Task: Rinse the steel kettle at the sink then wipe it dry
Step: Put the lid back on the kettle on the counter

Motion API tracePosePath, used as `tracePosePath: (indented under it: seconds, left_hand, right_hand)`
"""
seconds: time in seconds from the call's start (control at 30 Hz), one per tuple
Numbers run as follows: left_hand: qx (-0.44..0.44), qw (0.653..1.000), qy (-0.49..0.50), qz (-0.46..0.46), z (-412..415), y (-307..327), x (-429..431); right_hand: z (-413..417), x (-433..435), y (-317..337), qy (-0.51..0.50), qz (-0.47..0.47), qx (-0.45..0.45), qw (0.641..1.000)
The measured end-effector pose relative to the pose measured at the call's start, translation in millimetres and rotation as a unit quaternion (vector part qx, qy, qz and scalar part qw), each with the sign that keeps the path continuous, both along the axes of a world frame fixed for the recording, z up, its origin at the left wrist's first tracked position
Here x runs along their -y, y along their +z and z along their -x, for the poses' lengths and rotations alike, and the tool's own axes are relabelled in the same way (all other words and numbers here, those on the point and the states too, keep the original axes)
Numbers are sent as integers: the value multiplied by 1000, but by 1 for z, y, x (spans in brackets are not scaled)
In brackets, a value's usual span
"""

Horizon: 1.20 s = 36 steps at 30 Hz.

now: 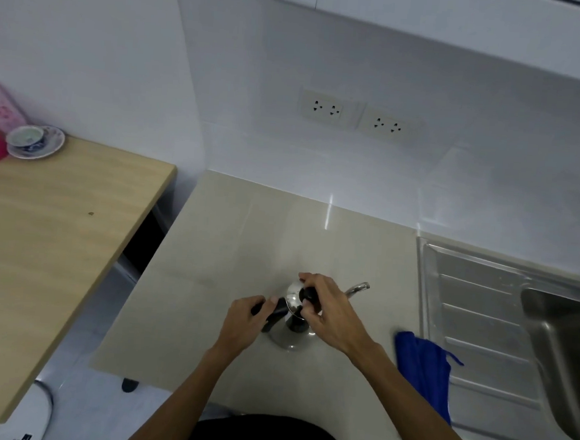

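Steel kettle [291, 333] upright on countertop [246, 237], left of sink [548, 341]. Left hand [243, 323] wraps its black handle [270, 316]; right hand [330, 312] pinches lid knob [309, 294]. Blue cloth [422, 366] beside sink.

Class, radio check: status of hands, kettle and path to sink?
Left hand on handle, right hand on lid knob. Kettle upright on counter. Blue cloth lies toward sink.

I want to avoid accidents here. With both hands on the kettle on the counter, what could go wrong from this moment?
1. The right hand pinches the lid knob; the lid may slip and drop.
2. The left hand alone holds the kettle handle, so the kettle might tip on the way to the sink.
3. The spout could snag the blue cloth.
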State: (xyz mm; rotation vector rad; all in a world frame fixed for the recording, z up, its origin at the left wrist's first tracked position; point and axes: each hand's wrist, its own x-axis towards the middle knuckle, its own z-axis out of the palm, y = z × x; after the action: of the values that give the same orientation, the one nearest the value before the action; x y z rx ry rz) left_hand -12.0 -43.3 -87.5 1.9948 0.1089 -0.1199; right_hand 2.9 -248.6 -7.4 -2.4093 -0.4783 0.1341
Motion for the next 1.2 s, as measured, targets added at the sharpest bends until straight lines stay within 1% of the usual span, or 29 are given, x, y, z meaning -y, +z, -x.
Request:
tracePosePath:
  seconds: [0.27,0.47,0.6,0.77,0.9,1.07,1.13,1.2]
  left_hand:
    - [-1,1000,-9,-2,0,2,2]
    - [-1,1000,-3,-19,-1,4,3]
    - [-9,1000,-5,-23,-4,4,3]
    - [-8,1000,-5,-27,-2,-3,3]
    - [-5,999,-12,-30,-4,-6,2]
    - [2,999,-18,-37,-3,-1,3]
    - [-4,999,-18,-39,-3,-2,2]
    - [-9,999,-19,-35,-4,-1,3]
  right_hand:
    - [8,-8,-10,-27,-24,-5,999]
    - [13,-18,-24,-64,-49,54,995]
    - [8,-18,-32,-57,-41,100,992]
    - [6,-23,-41,-67,-57,136,987]
    - [3,-23,-47,-73,-47,161,983]
    - [5,-23,-47,-64,-31,149,986]
    - [6,-19,-42,-61,-42,114,991]
    - [2,-16,-35,-84,-77,54,992]
